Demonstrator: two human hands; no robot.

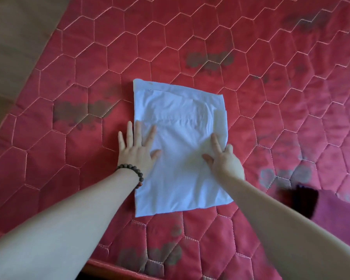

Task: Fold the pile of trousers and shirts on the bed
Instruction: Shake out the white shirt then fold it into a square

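Observation:
A white garment (pixel 180 122), folded into a tall rectangle, lies flat in the middle of the red quilted mattress (pixel 271 102). My left hand (pixel 136 149) lies flat with straight, spread fingers, half on the garment's left edge and half on the mattress. My right hand (pixel 223 158) presses on the garment's right side with the index finger and thumb stretched out; its other fingers bend at the right edge, and I cannot make out whether they hold the cloth. A dark bead bracelet (pixel 132 171) is on the left wrist.
A dark maroon cloth (pixel 335 211) lies at the right, beside my right forearm. The mattress's left edge runs diagonally at the upper left, with brown floor (pixel 12 47) beyond it. The near edge of the bed is at the bottom.

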